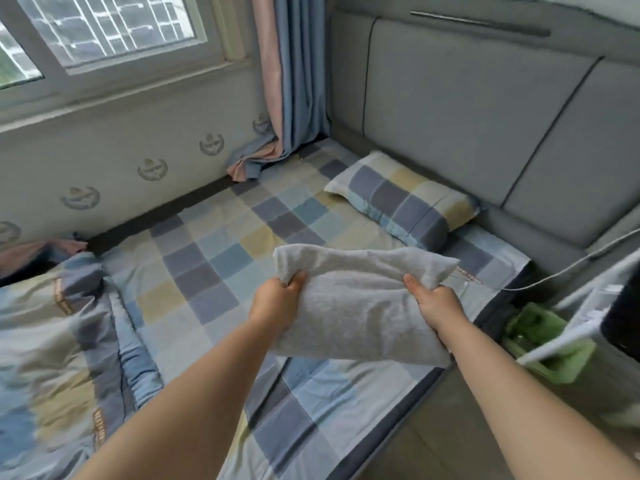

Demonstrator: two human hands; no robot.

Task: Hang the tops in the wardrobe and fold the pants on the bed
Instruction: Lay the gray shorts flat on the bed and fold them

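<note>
Both hands, left hand (277, 299) and right hand (437, 303), grip the folded grey pants (353, 306) by their sides; the cloth looks soft, light and floppy.

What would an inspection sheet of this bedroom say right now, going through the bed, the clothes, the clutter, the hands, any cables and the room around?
Surface: bed with a checked sheet in blue, grey and yellow.
Job's things: folded grey garment, held just above the sheet; whether it is pants cannot be told.
Clutter: checked pillow by the headboard; bunched quilt at the left.
Hands: left hand and right hand each grip a side of the garment.
Cables: white cable running off the bed's right corner.
Surroundings: padded grey headboard, window, pink and blue curtain, green object on the floor at the right.
</note>
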